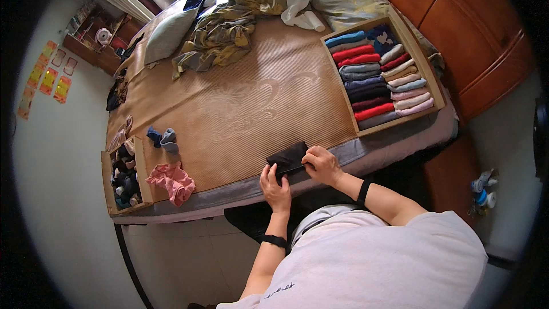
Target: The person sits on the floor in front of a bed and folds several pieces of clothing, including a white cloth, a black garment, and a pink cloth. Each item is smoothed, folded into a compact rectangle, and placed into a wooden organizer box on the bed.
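Note:
A dark, folded piece of cloth [288, 156] lies at the near edge of the bed, on the woven mat [231, 137]. My left hand [276, 189] touches its lower left edge with fingers spread; whether the fingers pinch it is unclear. At its right end, my right hand [324, 165] has the edge of the cloth between thumb and fingers. To the right, a wooden drawer [399, 122] holds two rows of folded clothes in red, blue, grey, pink and cream. Left of my hands lies a crumpled pink garment [173, 182], with blue and grey socks [169, 140] beyond it.
A smaller wooden box [148, 184] of dark and light balled items sits at the bed's left corner. Farther back lie a grey pillow [170, 36], a rumpled patterned cover [227, 25] and white cloth [296, 0]. A wooden headboard [480, 34] rises on the right.

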The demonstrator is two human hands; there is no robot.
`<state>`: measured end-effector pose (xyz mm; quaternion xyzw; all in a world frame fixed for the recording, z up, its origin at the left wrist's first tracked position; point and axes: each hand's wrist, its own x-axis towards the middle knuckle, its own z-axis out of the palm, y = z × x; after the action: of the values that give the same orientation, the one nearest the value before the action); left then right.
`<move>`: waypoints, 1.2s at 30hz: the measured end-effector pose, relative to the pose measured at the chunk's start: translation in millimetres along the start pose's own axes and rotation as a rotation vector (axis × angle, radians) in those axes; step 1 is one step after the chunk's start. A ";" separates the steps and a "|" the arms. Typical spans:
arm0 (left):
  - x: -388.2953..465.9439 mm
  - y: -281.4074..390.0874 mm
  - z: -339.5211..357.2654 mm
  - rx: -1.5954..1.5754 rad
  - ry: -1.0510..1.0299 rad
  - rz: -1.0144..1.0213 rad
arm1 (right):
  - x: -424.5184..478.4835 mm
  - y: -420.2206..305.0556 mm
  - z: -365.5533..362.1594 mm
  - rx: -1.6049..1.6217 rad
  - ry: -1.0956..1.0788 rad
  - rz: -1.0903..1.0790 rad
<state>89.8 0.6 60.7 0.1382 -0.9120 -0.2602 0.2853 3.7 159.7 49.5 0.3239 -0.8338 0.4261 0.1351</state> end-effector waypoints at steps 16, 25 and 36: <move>29.1 -22.9 41.3 -0.258 -0.144 -0.218 | 16.4 -9.3 24.0 -0.052 -0.214 0.080; 18.3 -16.8 44.9 -0.251 -0.011 -0.183 | 3.7 14.6 45.0 -0.054 -0.166 0.070; 35.8 -17.2 59.7 0.074 -0.157 -0.253 | -0.3 16.1 42.2 -0.027 -0.065 -0.019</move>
<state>27.7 -4.3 25.3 0.2415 -0.9158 -0.2704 0.1727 -4.6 133.0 14.0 0.3436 -0.8402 0.4030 0.1164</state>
